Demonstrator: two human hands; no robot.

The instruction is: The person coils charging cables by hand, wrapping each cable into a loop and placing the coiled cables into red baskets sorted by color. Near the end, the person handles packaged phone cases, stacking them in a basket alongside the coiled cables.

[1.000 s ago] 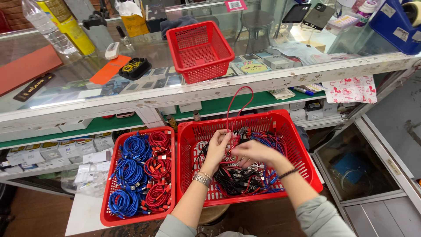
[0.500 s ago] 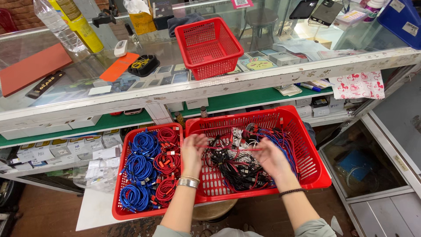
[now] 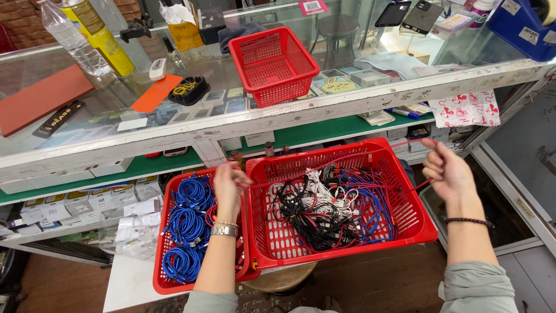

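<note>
Am holding red cable [image 3: 347, 157] stretched between left hand [image 3: 227, 184] and right hand [image 3: 447, 173], both pinching it, over large red basket [image 3: 417, 223] of tangled cables [image 3: 330, 208]; blue coils [image 3: 185, 226] lying beside.

Brick wall [image 3: 23, 23] at far upper left. Long glass-topped display counter [image 3: 116, 110] across the view, white paint chipped along its front edge [image 3: 347, 104]. Green-lined shelf [image 3: 330, 127] just beneath, stocked with small boxes. Lower down at left, a white shelf [image 3: 52, 217] with packaged items. Round wooden stool [image 3: 284, 278] near the bottom centre, dark brown floor [image 3: 63, 284] beside it. Glass-fronted cabinet [image 3: 509, 191] at right, framed in pale metal. Even, bright lighting with reflections on the glass.
</note>
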